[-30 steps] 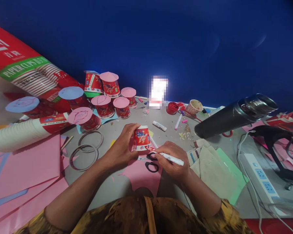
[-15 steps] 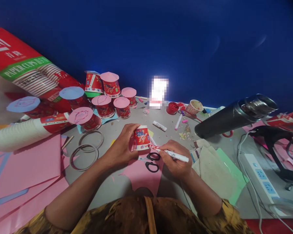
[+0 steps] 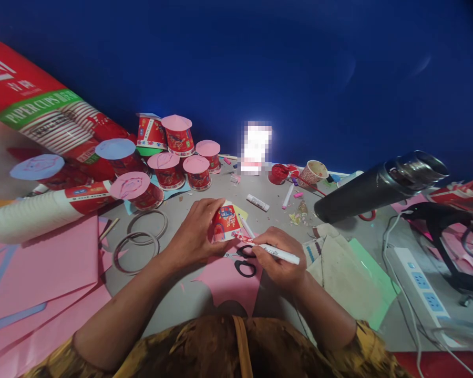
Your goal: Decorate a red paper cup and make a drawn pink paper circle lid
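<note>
Clock centred on the red printed cup (image 3: pixel 225 219), 12 toward the blue wall (image 3: pixel 220 63). Cup is straight ahead of you, tilted, white floral band turned your way. Can't tell if it rests on the table (image 3: pixel 161 299).

Your left hand (image 3: pixel 195 228) is wrapped round the cup's 9 o'clock side: thumb on the near side, fingers over the far side. Your right hand (image 3: pixel 281 254), at 4, pinches a white marker (image 3: pixel 280 253), barrel pointing out to 4, red-and-white front end at the floral band. Can't tell whether the tip actually contacts it. Your two hands are apart, cup and marker front between them.

Near the cup: yellow paper (image 3: pixel 241 211) at 2, just beside it; a pen (image 3: pixel 248 227) at 3 to 4. Black-handled scissors (image 3: pixel 236 265) at 5, lying on cut pink paper (image 3: pixel 228 291), which runs toward you at 6. Glue stick (image 3: pixel 257 202) at 2.

Further out: two overlapping rings (image 3: pixel 136 234) just below 9, past your left wrist. Cups topped with paper discs (image 3: pixel 165 160), pink and blue, at 10 to 11. Nested cup stack (image 3: pixel 35 212) at 9. Dark flask (image 3: pixel 362 189) near 3, leaning. Pale cloth (image 3: pixel 341 268) at 4, over a green sheet (image 3: pixel 372 283).
</note>
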{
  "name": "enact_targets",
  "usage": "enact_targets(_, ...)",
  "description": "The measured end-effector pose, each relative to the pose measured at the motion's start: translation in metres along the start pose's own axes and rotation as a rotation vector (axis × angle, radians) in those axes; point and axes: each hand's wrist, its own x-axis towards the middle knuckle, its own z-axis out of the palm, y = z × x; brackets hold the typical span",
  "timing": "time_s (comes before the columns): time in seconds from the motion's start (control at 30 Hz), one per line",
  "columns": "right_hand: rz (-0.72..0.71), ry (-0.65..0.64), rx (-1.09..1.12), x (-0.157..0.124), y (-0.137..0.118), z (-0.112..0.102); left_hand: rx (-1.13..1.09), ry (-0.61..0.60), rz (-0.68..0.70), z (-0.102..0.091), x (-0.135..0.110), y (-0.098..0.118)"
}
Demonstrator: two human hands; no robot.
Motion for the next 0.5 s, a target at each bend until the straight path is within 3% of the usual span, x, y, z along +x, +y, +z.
enact_targets(0.5,-0.065,-0.086,0.012,-0.0022,-0.0024,0.0053,0.110,0.001,0.044,-0.0011,-0.0031,0.0029)
